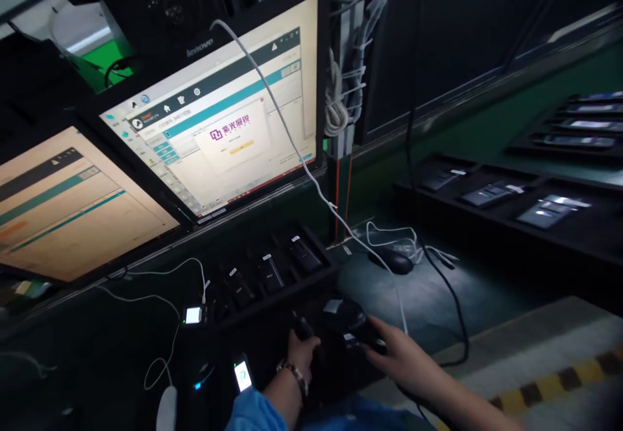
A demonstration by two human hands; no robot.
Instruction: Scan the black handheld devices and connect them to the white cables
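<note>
Hands meet low in the near middle of the view, both on a dark handheld device (346, 327) that sits on the tabletop (438, 301) just near of a black tray (263, 288). The left hand (302, 352), with a bracelet at the wrist and a blue sleeve behind it, has its grip closed around the left end of the device. The right hand (396, 353) lies against the right end with fingers curled onto it, though how firmly it grips I cannot tell in the dim light. Small dark units with white labels (270, 274) stand in the tray's slots. To the left, a small lit screen (193, 315) and another glowing unit (242, 375) rest near white cables. A black mouse (393, 261) lies farther right on the tabletop. Two lit monitors, one large (219, 119) and one at far left (63, 210), tilt above.
</note>
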